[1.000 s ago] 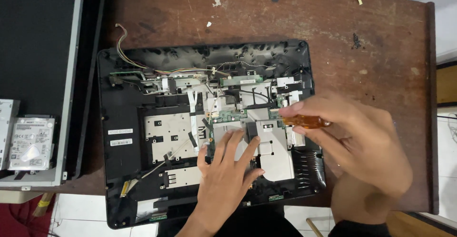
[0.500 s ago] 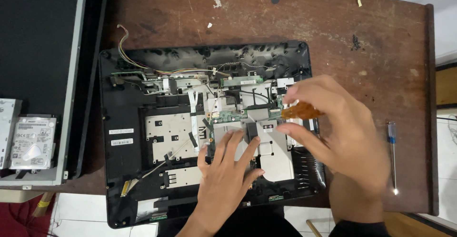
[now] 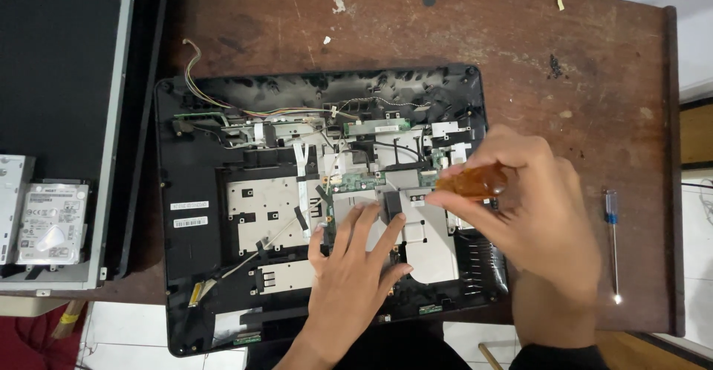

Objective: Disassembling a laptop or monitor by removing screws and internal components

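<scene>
Unit: opened black plastic laptop base, lying flat on the brown wooden counter, inner side up, cover already off.
Exposed parts: silver metal shield plates, green circuit board, white flat ribbon cable, and a bundle of thin coloured wires trailing out at the 11 o'clock corner of the base.
Left hand: laid flat, fingers spread wide, pressing on the silver plate at the centre of the base; it holds nothing.
Right hand: closed around the amber translucent screwdriver handle, at 3 o'clock from the green circuit board. The tip is hidden by the fingers, so its contact point cannot be told.
Progress, done: as judged, the base is open and the internals are bared; a drive sits outside the unit.
Progress, left: as judged, the boards, plates and cables are still seated in the base.
Labels on base: two small white rectangular stickers with dark print, stacked at 9 o'clock on the black plastic.
Label on drive: large white rectangular sticker on the silver hard drive, far at 9 o'clock, beside a dark flat panel with a silver metal frame.
Spare tool: slim screwdriver with a blue and clear handle, lying on the counter at 3 o'clock, apart from the right hand.
</scene>
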